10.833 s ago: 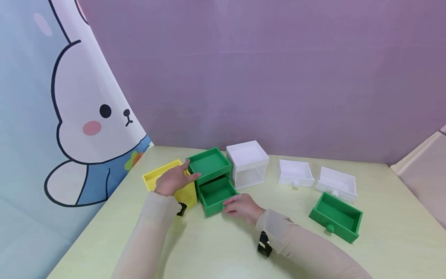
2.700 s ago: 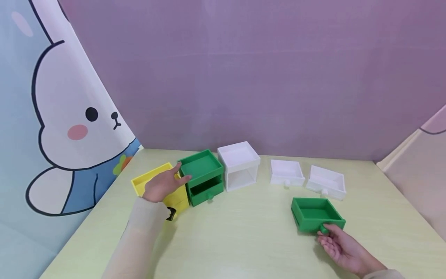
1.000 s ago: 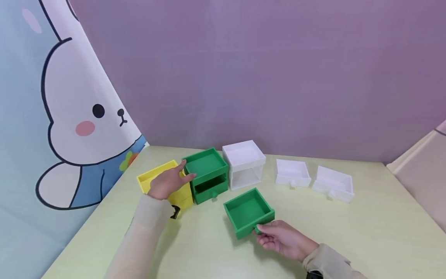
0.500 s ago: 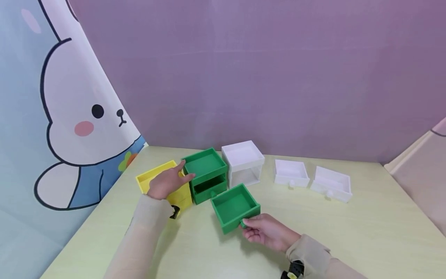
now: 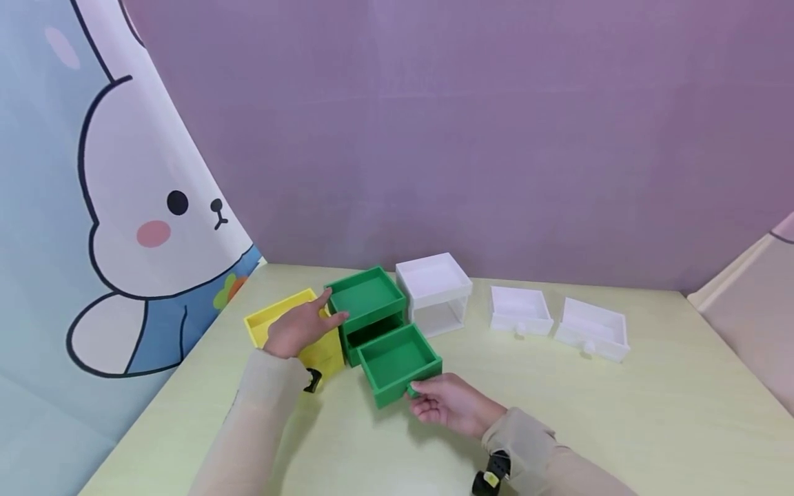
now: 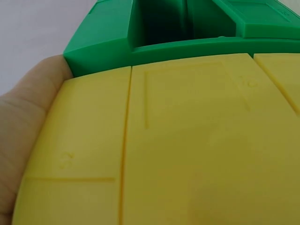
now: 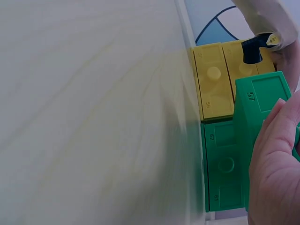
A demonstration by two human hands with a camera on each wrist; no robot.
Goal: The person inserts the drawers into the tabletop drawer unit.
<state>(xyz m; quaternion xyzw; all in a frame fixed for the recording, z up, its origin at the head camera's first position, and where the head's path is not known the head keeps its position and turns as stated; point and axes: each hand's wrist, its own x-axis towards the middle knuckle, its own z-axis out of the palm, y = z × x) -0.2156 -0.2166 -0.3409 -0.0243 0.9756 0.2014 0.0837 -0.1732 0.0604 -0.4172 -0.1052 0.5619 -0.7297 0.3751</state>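
Pale table (image 5: 620, 427), green drawer (image 5: 399, 359) nearer cabinet (image 5: 367, 303)

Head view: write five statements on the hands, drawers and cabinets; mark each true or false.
1. The right hand pinches the knob of a green drawer. True.
2. The left hand rests on the white cabinet. False: the left hand lies over the yellow cabinet.
3. Two white drawers lie on the table. True.
4. The held drawer contains something. False: it is empty.
5. The green cabinet stands between the yellow cabinet and the white cabinet. True.
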